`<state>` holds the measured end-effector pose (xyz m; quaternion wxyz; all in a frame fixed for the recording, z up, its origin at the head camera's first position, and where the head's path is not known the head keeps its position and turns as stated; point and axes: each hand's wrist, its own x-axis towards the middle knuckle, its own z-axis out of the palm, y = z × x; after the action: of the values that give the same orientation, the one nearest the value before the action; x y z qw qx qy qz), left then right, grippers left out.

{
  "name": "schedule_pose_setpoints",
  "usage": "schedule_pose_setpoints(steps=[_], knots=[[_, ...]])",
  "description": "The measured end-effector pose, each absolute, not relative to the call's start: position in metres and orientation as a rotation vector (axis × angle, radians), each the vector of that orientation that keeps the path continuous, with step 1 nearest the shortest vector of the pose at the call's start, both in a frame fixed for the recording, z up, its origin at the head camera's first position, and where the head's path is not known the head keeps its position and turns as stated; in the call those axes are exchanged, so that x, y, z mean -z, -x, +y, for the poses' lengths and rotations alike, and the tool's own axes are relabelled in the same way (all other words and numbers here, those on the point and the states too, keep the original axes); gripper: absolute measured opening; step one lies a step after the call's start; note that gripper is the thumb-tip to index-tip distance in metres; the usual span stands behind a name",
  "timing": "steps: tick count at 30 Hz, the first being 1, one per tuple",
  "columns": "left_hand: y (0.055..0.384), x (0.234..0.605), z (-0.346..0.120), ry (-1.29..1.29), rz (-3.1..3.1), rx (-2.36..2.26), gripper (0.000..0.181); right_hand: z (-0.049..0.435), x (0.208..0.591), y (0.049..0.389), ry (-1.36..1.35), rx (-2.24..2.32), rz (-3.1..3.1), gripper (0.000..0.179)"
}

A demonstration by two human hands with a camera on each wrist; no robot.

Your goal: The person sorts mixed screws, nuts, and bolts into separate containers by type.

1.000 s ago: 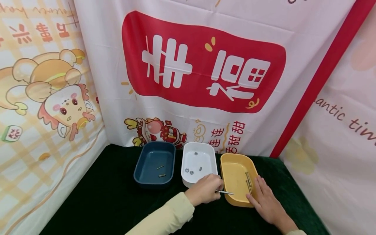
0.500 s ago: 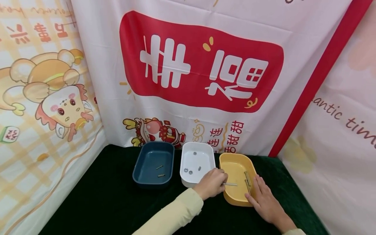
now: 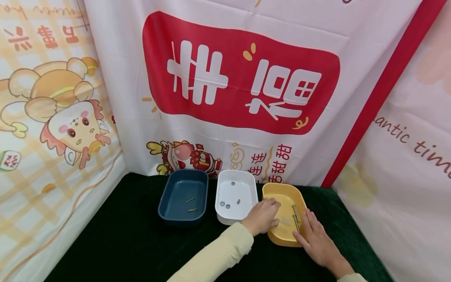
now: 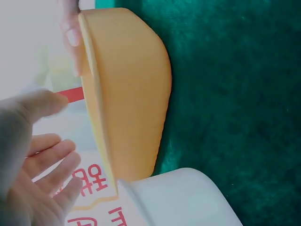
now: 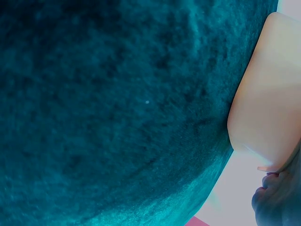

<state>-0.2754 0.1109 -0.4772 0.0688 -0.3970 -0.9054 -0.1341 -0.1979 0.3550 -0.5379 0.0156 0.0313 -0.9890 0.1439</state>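
My left hand hangs over the left rim of a yellow tray, thumb and fingers apart and nothing between them in the left wrist view. Just right of its fingertips, a blurred metal bolt shows inside the tray. Two long bolts lie along the tray's right side. My right hand rests on the tray's right near corner, its fingers fairly straight along the outer side and its thumb over the rim. The right wrist view catches only its knuckles beside the tray wall.
Left of the yellow tray stands a white tray with several nuts. Farther left, a dark blue tray holds two small metal pins or screws. Dark green cloth covers the table. Printed curtains hang behind and at both sides.
My left hand has moved right and slightly forward over the yellow tray and let go of the bolt, which now shows blurred inside it. My right hand stays on the rim.
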Motion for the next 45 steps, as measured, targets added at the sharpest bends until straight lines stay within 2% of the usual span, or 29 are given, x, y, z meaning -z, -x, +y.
schedule_pose_setpoints(steps=[2,5,12,16,32,45], knots=[[0.275,0.477,0.108,1.179,-2.748,0.408,0.053,0.355,0.539,0.199,-0.104,-0.445,-3.077,0.093],[0.276,0.478,0.1,1.158,-2.749,0.423,0.061,0.354,0.539,0.199,-0.109,-0.431,-3.073,0.094],[0.278,0.48,0.071,1.112,-2.649,0.417,0.061,0.354,0.535,0.199,-0.102,-0.44,-3.071,0.094],[0.275,0.479,0.051,1.076,-2.668,0.44,0.068,0.352,0.535,0.198,-0.097,-0.424,-3.081,0.094],[0.237,0.468,-0.056,1.01,-2.751,0.512,0.076,0.354,0.533,0.199,-0.111,-0.428,-3.119,0.097],[0.213,0.468,-0.151,0.719,-2.904,0.443,0.08,0.35,0.516,0.201,-0.096,-0.38,-3.211,0.107]])
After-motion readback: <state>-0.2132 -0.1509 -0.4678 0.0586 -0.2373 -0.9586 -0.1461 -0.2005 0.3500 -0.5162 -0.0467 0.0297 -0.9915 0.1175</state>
